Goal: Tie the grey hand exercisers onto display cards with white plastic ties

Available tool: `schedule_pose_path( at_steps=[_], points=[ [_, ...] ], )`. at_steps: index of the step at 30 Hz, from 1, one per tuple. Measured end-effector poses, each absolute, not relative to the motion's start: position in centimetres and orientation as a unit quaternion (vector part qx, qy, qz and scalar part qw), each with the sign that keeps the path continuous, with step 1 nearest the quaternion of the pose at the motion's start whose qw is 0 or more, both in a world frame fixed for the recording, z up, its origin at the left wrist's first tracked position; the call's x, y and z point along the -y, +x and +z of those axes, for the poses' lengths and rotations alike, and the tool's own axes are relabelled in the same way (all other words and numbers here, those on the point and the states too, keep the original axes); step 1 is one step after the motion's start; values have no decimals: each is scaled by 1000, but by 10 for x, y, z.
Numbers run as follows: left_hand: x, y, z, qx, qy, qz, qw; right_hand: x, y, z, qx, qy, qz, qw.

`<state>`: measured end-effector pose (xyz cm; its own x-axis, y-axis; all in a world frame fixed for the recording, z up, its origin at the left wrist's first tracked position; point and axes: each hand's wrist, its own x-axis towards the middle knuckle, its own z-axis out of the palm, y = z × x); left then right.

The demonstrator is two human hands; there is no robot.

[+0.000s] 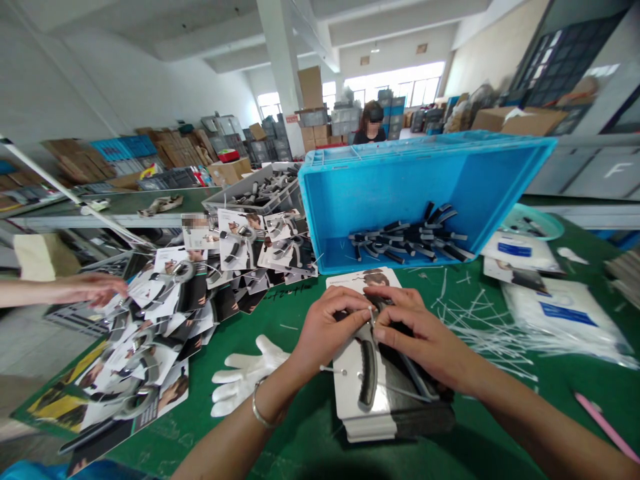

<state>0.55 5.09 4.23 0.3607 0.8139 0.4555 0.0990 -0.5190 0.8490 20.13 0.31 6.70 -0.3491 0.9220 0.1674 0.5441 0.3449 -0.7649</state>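
Observation:
A stack of printed cards [367, 427] lies in front of me. On its top card rests a hand tool with curved black-and-grey handles [369, 380]. My left hand [325, 330] is closed in a pinch at the tool's upper end, where a small white cable tie head [371, 309] shows at the fingertips. My right hand [420, 337] bends over the tool's other side, thumb and fingers closed by the same spot; its fingers partly hide the tool. Another white tie [395, 385] crosses the card below the hands.
A blue crate [390, 173] on its side holds several tools. White cable ties [485, 333] lie scattered right, near plastic bags [565, 320] and a pink pen [605, 423]. Carded tools [155, 333] pile up left, where another person's hand [103, 290] reaches. A white glove [245, 377] lies between.

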Motion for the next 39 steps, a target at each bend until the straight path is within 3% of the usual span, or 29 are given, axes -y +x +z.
schedule_pose_path(
  at_steps=[6,12,17,21,23,26,30,35,39],
  points=[
    [-51,2,43,-244,777,471,338,-3,199,66,738,-492,308,343],
    [-60,-6,63,-290,754,375,454,-5,197,62,743,-498,284,346],
    [-40,-2,87,-315,833,394,229,-6,196,58,740,-503,266,360],
    [2,10,79,-221,931,291,9,-9,192,57,734,-497,276,372],
    [19,13,70,-164,956,238,-49,-12,191,56,738,-491,277,371],
    [31,5,64,-210,948,239,-18,-12,194,57,747,-483,260,375],
    [39,-16,65,-419,862,285,12,9,203,70,774,-473,207,367],
    [42,-24,61,-485,837,226,118,44,197,86,851,-448,156,223],
    [39,-22,62,-497,809,248,193,50,179,83,878,-439,96,162]
  ],
)
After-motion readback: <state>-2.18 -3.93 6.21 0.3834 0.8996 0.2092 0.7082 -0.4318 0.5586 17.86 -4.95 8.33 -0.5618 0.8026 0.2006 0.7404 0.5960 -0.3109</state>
